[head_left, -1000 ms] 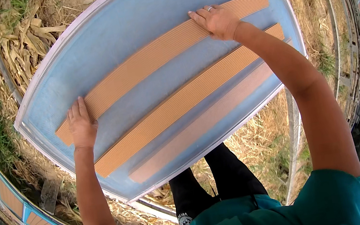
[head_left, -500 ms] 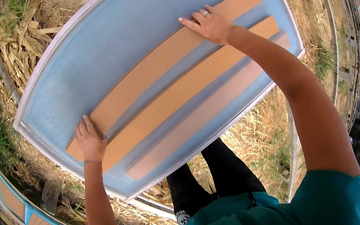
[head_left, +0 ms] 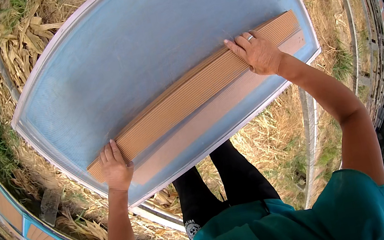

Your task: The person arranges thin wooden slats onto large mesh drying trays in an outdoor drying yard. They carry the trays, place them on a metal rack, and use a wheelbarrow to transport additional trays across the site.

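Ridged tan-orange strips (head_left: 206, 82) lie together, slanting across a blue mesh tray (head_left: 137, 32); they seem to overlap, and I cannot make out their material. At their left end my left hand (head_left: 116, 168) grips them, fingers over the far edge and thumb on the near side. My right hand (head_left: 259, 52), with a ring on one finger, spans the strips close to their right end in the same way. A paler, pinkish flat strip (head_left: 220, 107) runs alongside, nearer to me, and neither hand touches it.
Dry straw and grass (head_left: 266, 138) cover the ground below the tray. Husks (head_left: 31, 37) lie at the far left. Blue-framed racks with brown panels (head_left: 44, 236) curve along the lower left. A pale rail (head_left: 309, 136) runs at the right.
Both hands have moved toward me with the far strip, closing the gap to the middle strip. More bare mesh shows beyond them.
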`<state>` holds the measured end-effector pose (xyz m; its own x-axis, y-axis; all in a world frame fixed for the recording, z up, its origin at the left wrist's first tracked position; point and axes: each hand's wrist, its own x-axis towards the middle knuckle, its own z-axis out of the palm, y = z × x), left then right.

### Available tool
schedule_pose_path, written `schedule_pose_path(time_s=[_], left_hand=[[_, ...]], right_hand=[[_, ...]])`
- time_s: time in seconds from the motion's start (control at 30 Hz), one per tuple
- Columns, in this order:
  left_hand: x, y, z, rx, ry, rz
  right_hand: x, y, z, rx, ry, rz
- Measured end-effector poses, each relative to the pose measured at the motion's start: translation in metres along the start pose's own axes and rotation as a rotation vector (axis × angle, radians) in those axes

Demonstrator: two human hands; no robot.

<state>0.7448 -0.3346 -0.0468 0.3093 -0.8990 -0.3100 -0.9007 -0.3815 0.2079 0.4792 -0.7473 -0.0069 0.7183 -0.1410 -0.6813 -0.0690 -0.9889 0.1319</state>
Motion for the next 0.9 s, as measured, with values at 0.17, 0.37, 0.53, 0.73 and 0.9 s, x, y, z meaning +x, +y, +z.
schedule_pose_path(time_s=[0.17, 0.37, 0.53, 0.73, 0.9], left_hand=[[0.008, 0.012, 0.025, 0.033, 0.056, -0.03], [-0.006, -0.006, 0.023, 0.084, -0.115, -0.2], [-0.015, -0.018, 0.039, 0.022, -0.041, -0.2], [-0.016, 0.003, 0.008, -0.053, -0.152, -0.359], [-0.074, -0.076, 0.057, -0.697, 0.243, -1.056]], right_hand=[[0.02, -0.018, 0.051, -0.003, 0.122, 0.044], [0.035, -0.02, 0.045, 0.053, 0.103, -0.072], [0.041, -0.017, 0.047, 0.102, 0.077, -0.08], [0.01, -0.01, 0.004, 0.007, -0.003, -0.096], [-0.019, 0.061, 0.081, 0.483, 0.289, 0.614]])
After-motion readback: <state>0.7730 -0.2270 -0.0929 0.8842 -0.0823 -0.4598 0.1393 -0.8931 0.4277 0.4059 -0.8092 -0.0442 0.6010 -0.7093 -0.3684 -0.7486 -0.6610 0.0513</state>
